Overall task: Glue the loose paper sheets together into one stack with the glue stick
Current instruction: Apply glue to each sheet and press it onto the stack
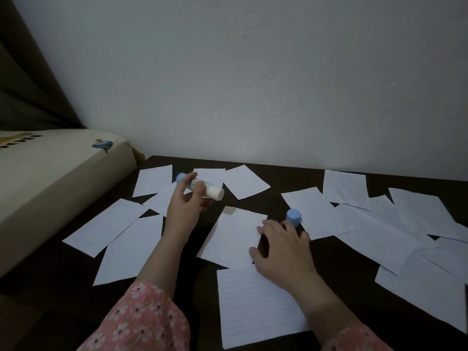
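On dark table [276,171]: scattered paper sheets [131,245]. My left hand [183,211] grips uncapped glue stick [205,190], raised; right hand [283,245] lies flat-fingered, pressing centre sheet [235,236]; cap [293,217] beside. Gluing seems to be starting; next, stick to sheet.

- The left hand [186,202] is reaching up toward the centre left of the frame, its fingers curling around the glue stick [202,187], held above the surface.
- The right hand [281,247] is lying palm down at the centre of the frame, its fingers spreading flat.
- Both forearms are rising from the lower edge of the frame, each wearing a pink flowered sleeve [141,320].
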